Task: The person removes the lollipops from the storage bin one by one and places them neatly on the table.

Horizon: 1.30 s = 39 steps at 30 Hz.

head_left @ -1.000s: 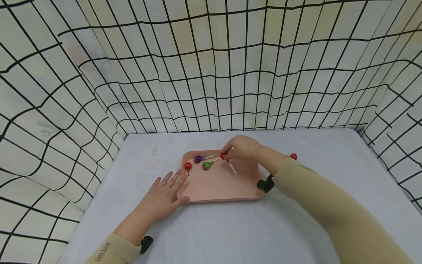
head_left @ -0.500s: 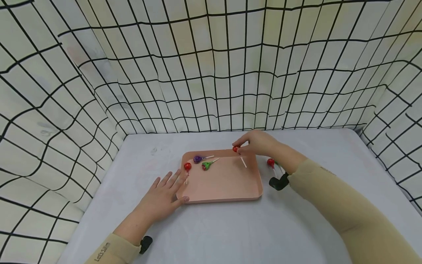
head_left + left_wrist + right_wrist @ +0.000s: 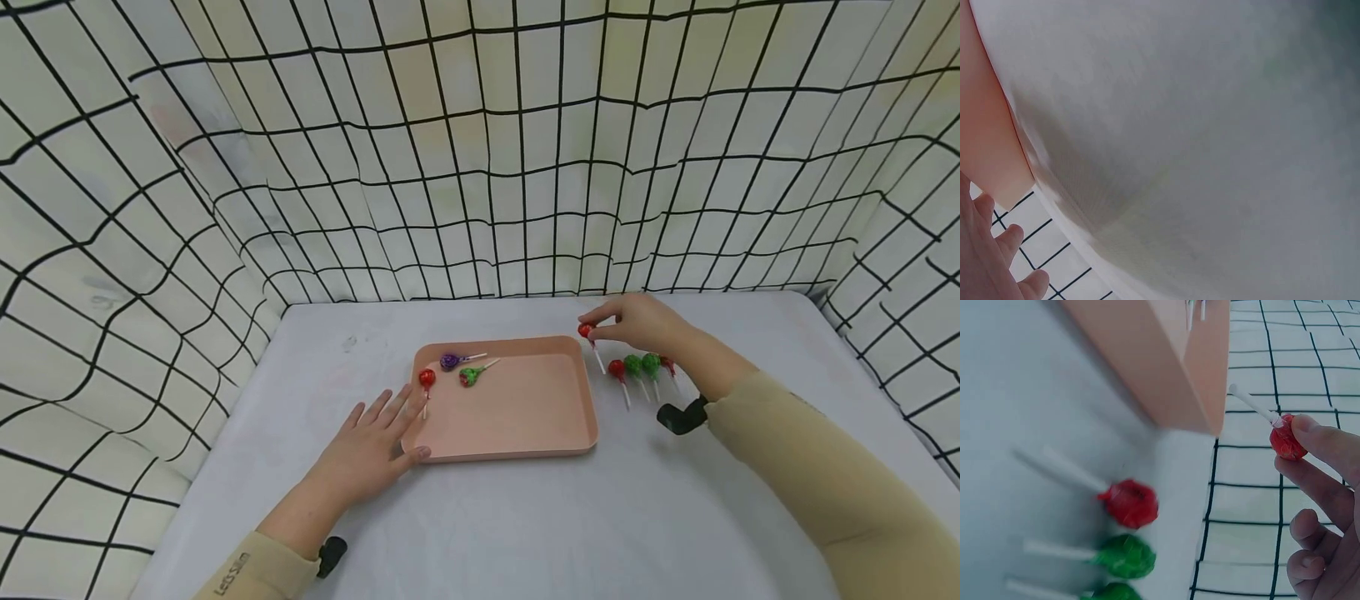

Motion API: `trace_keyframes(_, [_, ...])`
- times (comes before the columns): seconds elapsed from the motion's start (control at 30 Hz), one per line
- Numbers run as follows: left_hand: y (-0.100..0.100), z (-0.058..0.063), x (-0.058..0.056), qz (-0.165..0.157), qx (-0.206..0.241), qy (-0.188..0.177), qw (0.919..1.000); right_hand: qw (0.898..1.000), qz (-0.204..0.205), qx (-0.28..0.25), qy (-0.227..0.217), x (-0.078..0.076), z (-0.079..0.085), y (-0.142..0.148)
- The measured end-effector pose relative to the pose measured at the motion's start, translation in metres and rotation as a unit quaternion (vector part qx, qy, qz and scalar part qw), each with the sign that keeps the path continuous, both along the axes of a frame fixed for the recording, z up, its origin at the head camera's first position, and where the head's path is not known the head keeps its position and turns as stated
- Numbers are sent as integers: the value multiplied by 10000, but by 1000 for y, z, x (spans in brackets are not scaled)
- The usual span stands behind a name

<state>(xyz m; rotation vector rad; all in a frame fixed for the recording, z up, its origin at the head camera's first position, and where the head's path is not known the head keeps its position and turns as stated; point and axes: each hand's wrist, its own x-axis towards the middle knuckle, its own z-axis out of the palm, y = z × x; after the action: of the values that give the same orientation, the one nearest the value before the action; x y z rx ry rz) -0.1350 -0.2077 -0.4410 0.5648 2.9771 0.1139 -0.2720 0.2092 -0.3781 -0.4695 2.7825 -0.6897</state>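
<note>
My right hand pinches a red lollipop by its wrapped head between thumb and finger, its white stick pointing away. The hand is just past the right rim of the pink tray. My left hand lies with straight, spread fingers on the tray's left rim. Inside the tray, a second red lollipop sits close to those fingertips. A purple lollipop and a green lollipop lie near the tray's back left.
Right of the tray, a row of lollipops lies on the white table: a red one, two green ones and another red one partly behind my wrist. A white wall with a black grid surrounds the table.
My right hand has carried the red lollipop rightward from over the tray to beyond its right rim. More of the row on the right now shows. The left hand has stayed put.
</note>
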Motion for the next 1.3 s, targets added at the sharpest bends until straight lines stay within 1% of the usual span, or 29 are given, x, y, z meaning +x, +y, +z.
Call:
trace_keyframes(0.2, [1,-1,-1,-5,36,10,10000,9998,-153,112,-30,2,-11,29])
trace_keyframes(0.47, [1,0,0,-2,57,-39,10000,9984,-448,235,-266,8,-23,71])
trace_keyframes(0.63, [1,-1,1,10,32,5,10000,9977,-518,400,-155,15,-28,99])
trace_keyframes(0.8, [1,-2,1,6,30,53,10000,9975,-522,465,-113,20,-29,124])
trace_keyframes(1.0, [1,-1,0,-19,42,57,10000,9969,-608,456,-214,20,-32,137])
trace_keyframes(1.3, [2,1,1,-5,111,21,9999,9963,-649,435,-351,15,-48,140])
